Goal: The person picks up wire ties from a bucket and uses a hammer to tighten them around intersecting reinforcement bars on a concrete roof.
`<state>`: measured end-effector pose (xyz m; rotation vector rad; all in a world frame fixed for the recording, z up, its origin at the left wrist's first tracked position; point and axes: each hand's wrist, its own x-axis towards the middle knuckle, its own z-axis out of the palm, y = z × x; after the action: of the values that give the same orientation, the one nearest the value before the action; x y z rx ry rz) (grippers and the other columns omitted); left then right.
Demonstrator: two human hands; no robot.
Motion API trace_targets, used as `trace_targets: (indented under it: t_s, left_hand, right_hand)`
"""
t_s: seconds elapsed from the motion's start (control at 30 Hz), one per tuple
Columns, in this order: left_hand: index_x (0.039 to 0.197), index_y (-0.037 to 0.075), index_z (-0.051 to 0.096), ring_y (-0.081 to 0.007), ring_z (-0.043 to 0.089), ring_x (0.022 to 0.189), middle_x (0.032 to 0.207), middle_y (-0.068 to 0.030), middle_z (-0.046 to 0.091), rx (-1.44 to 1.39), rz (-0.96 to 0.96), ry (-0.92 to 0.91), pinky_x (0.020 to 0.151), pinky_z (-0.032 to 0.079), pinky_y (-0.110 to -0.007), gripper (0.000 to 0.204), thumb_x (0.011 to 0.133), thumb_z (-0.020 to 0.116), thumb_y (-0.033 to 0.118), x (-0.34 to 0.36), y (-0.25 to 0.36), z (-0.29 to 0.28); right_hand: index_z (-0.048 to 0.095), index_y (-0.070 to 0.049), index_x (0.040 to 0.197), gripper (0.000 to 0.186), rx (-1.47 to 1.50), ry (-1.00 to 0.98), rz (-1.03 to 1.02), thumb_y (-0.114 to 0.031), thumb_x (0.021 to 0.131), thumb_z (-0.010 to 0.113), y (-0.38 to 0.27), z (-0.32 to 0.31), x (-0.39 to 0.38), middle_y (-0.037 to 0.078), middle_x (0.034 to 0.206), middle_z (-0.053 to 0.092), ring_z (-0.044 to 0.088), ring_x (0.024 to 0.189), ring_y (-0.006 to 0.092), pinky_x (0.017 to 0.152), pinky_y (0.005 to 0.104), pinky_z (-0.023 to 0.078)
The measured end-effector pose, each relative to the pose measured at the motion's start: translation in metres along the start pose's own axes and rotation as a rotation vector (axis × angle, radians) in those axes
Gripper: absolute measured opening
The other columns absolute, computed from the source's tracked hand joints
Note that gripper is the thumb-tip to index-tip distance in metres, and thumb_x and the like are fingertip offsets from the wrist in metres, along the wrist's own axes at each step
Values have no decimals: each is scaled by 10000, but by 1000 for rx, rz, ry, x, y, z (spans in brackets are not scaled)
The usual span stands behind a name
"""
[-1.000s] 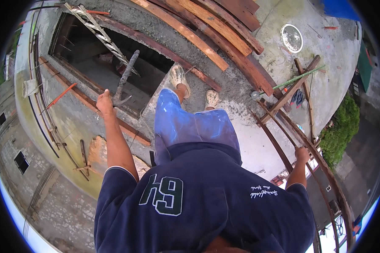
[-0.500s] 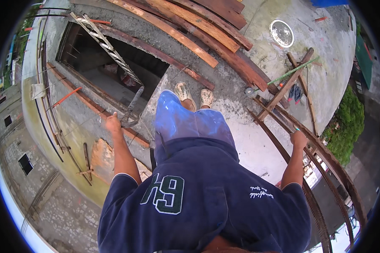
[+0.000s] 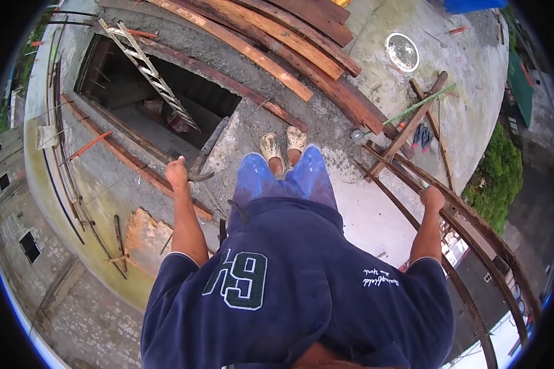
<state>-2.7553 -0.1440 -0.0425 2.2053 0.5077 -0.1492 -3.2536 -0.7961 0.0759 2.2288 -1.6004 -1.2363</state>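
My left hand (image 3: 177,174) is closed round what looks like a claw hammer, whose dark curved claw (image 3: 201,176) sticks out to the right of my fist. It is held out over the roof slab, near the corner of a rectangular opening (image 3: 160,92). Off to the right, my right hand (image 3: 433,197) is closed with a small pale-tipped thing (image 3: 424,184) showing at its top; its kind cannot be made out. That hand appears beside a long wooden beam (image 3: 468,220) and rusty rebars (image 3: 406,212). Whether it touches them is unclear.
An aluminium ladder (image 3: 151,77) leans out of the opening. Long planks (image 3: 277,52) lie ahead of my clogs (image 3: 271,147). Crossed timbers (image 3: 412,132), dark gloves or shoes (image 3: 421,138) and a round white-rimmed disc (image 3: 402,52) are at right. The slab drops off along both sides.
My legs have shifted in a step, the right knee coming forward. My left hand has moved slightly right with the hammer, whose claw shows more plainly. The right hand stays closed near the beam.
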Motion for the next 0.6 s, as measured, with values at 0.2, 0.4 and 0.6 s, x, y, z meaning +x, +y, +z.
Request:
trace_targets:
  t_s: [0.2, 0.4, 0.6]
  left_hand:
    - [766, -23, 630, -133, 510, 645, 691, -31, 585, 33, 10, -98, 626, 445, -323, 234, 832, 740, 172, 2, 22, 19]
    - [717, 4, 612, -109, 473, 607, 641, -5, 550, 90, 54, -179, 590, 417, -306, 241, 827, 741, 175, -14, 78, 65]
    - [704, 44, 600, -70, 425, 583, 630, 29, 515, 50, -101, -708, 533, 353, -283, 253, 841, 741, 203, -71, 142, 127]
  right_hand:
    - [748, -59, 938, 331, -30, 38, -32, -353, 819, 651, 3, 6, -1, 191, 1014, 716, 699, 950, 348, 832, 449, 552]
    - [675, -74, 1154, 504, 18, -92, 17, -452, 821, 673, -9, -6, 1, 186, 1104, 696, 656, 1058, 368, 923, 502, 492]
    - [472, -104, 1409, 790, 558, 221, -757, -268, 722, 826, -168, -62, -44, 160, 1465, 446, 372, 1386, 338, 1093, 515, 316]
